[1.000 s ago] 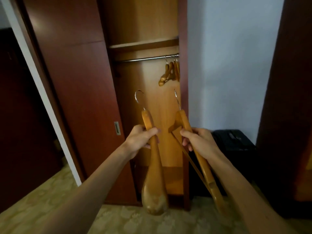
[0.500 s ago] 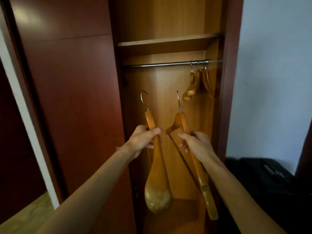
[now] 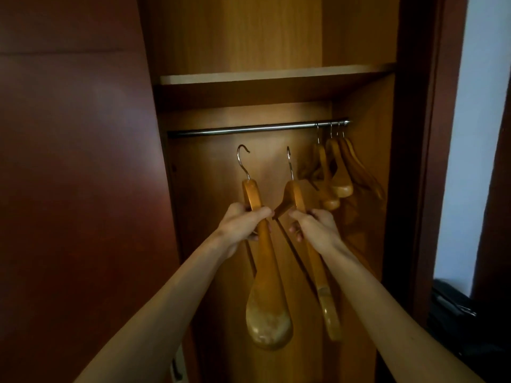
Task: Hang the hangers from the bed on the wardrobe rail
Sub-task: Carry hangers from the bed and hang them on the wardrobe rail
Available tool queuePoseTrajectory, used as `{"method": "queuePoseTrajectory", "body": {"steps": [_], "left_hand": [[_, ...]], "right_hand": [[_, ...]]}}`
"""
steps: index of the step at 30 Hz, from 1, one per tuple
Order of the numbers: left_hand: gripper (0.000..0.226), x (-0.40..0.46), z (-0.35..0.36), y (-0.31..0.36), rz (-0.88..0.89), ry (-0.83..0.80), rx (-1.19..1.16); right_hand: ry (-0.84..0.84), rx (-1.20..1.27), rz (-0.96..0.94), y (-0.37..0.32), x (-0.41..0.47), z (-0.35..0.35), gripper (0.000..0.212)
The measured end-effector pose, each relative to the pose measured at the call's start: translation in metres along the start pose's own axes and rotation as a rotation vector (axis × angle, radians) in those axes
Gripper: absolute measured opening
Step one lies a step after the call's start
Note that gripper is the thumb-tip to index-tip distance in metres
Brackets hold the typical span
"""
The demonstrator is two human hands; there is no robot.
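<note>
Hands (image 3: 243, 228) (image 3: 315, 230) clasp curved wooden hangers (image 3: 265, 272) (image 3: 318, 272) below steel rail (image 3: 249, 129).

The left hand (image 3: 242, 226) covered the middle of its wooden hanger (image 3: 265, 286), and most of its fingers (image 3: 260, 212) were out of sight behind the wood. The right hand (image 3: 315, 230) likewise hid the neck of the second hanger (image 3: 320, 286), whose far arm was lost behind the fingers. On the rail (image 3: 249, 129), the hung hangers (image 3: 338, 172) overlapped so that their count could not be told. The rail's left end vanished behind the wardrobe door (image 3: 77, 189). A dark case (image 3: 453, 313) was cut off by the right edge, too dim to identify.
</note>
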State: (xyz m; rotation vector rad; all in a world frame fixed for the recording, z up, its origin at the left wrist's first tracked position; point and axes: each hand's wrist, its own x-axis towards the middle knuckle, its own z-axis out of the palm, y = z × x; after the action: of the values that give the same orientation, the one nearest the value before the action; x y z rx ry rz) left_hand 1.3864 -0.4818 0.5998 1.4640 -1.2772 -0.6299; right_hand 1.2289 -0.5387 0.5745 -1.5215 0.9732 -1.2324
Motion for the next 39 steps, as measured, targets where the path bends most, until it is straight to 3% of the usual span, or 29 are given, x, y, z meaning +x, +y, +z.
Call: {"method": "queuePoseTrajectory", "body": {"steps": [8,21,25,30,35,39], "left_hand": [[0.017,0.109,-0.004,0.008,0.054,-0.034,0.01],[0.012,0.259,0.042,0.034,0.08,-0.063,-0.058],[0.025,0.287,0.056,0.045,0.087,-0.07,-0.061],[0.024,0.31,0.065,0.057,0.072,-0.098,-0.05],[0.029,0.334,0.066,0.052,0.045,-0.118,-0.075],[0.026,0.345,0.066,0.043,0.041,-0.131,-0.09]], "right_hand": [[0.143,0.084,-0.002,-0.005,0.111,0.027,0.014],[0.149,0.021,-0.064,-0.026,0.244,-0.005,0.022],[0.171,0.008,-0.043,-0.033,0.271,-0.014,0.021],[0.205,-0.007,0.017,-0.039,0.302,-0.015,0.022],[0.216,-0.031,0.062,-0.032,0.32,-0.012,0.038],[0.212,-0.029,0.092,-0.025,0.325,-0.012,0.022]]}}
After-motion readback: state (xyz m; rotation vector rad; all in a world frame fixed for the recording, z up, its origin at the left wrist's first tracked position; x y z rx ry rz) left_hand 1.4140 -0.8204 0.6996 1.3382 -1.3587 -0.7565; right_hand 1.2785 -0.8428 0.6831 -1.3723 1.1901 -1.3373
